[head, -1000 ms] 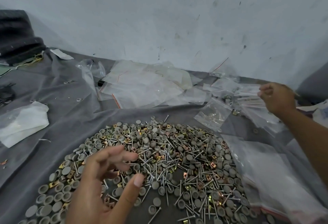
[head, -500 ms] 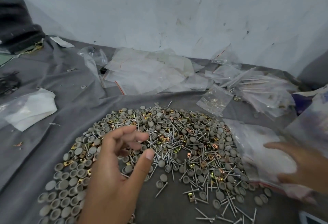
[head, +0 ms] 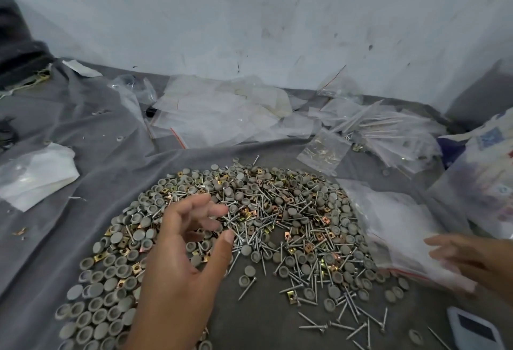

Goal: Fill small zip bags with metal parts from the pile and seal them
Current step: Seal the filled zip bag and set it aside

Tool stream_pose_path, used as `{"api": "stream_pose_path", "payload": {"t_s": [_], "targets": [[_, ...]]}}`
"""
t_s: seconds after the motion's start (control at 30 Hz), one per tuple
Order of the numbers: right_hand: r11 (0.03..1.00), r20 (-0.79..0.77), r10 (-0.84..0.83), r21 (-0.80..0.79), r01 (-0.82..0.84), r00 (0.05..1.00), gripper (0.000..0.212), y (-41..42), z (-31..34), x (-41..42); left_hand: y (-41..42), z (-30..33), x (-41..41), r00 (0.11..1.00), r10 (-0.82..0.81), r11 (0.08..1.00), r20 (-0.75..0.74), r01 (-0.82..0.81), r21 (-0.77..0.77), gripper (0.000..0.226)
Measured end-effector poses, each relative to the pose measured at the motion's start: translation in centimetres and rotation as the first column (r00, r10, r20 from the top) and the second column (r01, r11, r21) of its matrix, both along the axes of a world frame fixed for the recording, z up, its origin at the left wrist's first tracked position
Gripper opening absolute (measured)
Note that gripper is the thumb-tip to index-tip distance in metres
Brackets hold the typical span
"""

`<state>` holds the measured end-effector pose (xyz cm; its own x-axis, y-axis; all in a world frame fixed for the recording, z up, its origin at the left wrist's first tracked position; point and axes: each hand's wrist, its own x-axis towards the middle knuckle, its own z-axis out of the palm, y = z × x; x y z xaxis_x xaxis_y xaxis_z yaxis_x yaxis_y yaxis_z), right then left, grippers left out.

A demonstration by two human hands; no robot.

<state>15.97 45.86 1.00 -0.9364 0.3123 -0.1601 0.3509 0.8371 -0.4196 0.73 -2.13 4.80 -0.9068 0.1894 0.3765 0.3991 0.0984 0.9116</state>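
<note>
Left hand [head: 177,261] hovers over the pile of metal parts [head: 249,224], fingers loosely spread, holding nothing. Right hand [head: 472,258] (blurred) rests straight fingers on a stack of zip bags [head: 397,227] just beside the pile. Farther back: empty bags [head: 222,111]. No legible writing.

Makeshift packing workplace: grey cloth [head: 83,133] spread below scuffed wall [head: 249,22], loose hardware pile [head: 249,224], zip bags [head: 222,111].

The right hand [head: 472,259] is motion-blurred and cut off by the frame's right edge, the left hand [head: 177,261] hides part of the pile [head: 277,224], and a white device [head: 474,330] is cropped at the bottom.
</note>
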Motion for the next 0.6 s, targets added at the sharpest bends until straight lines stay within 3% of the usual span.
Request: {"api": "stream_pose_path", "payload": {"t_s": [0.03, 0.1, 0.13, 0.17, 0.23, 0.27, 0.33, 0.4, 0.43, 0.47, 0.53, 0.6], "targets": [[1.0, -0.033, -0.025, -0.018, 0.024, 0.999, 0.093, 0.0, 1.2, 0.6, 0.0, 0.1, 0.0, 1.0, 0.0, 1.0, 0.001, 0.0, 0.002, 0.044], [0.993, -0.156, -0.012, 0.11, 0.029, 0.988, 0.066, -1.8, 3.6, 0.6, 0.1, 0.2, 0.0, 1.0, 0.004, 1.0, 0.008, -0.004, -0.002, 0.043], [0.997, -0.221, -0.012, 0.073, 0.029, 0.975, 0.053, -3.0, 4.9, 0.6, 0.2, 0.3, 0.1, 1.0, 0.004, 1.0, 0.013, -0.004, -0.008, 0.043], [0.995, -0.3, -0.089, -0.073, 0.071, 0.95, 0.052, -4.7, 5.8, 0.0, 0.3, 0.4, 0.1, 1.0, 0.002, 1.0, 0.012, -0.002, -0.019, 0.042], [0.925, -0.407, -0.157, -0.38, -0.011, 0.9, 0.053, -9.7, 7.6, -1.5, 0.5, 0.6, 0.5, 1.0, -0.018, 0.997, 0.006, 0.018, -0.081, 0.042], [0.883, -0.409, -0.112, -0.459, -0.097, 0.906, 0.053, -12.2, 8.2, -2.4, 0.7, 0.7, 0.8, 0.999, -0.041, 0.989, 0.02, 0.043, -0.143, 0.048], [0.745, -0.252, 0.094, -0.624, -0.236, 0.963, 0.056, -18.3, 10.0, -4.5, 1.2, 0.8, 1.5, 0.99, -0.106, 0.954, 0.094, 0.128, -0.271, 0.076], [0.544, -0.112, 0.394, -0.772, -0.329, 0.912, 0.049, -22.3, 10.9, -6.2, 1.1, 0.9, 1.9, 0.928, -0.24, 0.916, 0.285, 0.313, -0.249, 0.106], [0.455, -0.089, 0.475, -0.827, -0.331, 0.876, 0.045, -23.4, 10.8, -7.0, 0.9, 0.9, 1.8, 0.855, -0.348, 0.883, 0.385, 0.437, -0.171, 0.111], [0.399, -0.078, 0.5, -0.864, -0.309, 0.863, 0.044, -24.1, 10.7, -7.6, 0.7, 1.0, 1.6, 0.751, -0.473, 0.823, 0.46, 0.563, -0.074, 0.107], [0.352, -0.087, 0.482, -0.892, -0.284, 0.872, 0.045, -24.4, 10.0, -8.3, 0.2, 1.4, 1.2, 0.606, -0.621, 0.709, 0.498, 0.704, 0.027, 0.073], [0.357, -0.099, 0.395, -0.899, -0.252, 0.913, 0.052, -23.9, 8.5, -8.4, -0.3, 1.5, 1.1, 0.616, -0.609, 0.737, 0.499, 0.673, 0.069, 0.041]]}}
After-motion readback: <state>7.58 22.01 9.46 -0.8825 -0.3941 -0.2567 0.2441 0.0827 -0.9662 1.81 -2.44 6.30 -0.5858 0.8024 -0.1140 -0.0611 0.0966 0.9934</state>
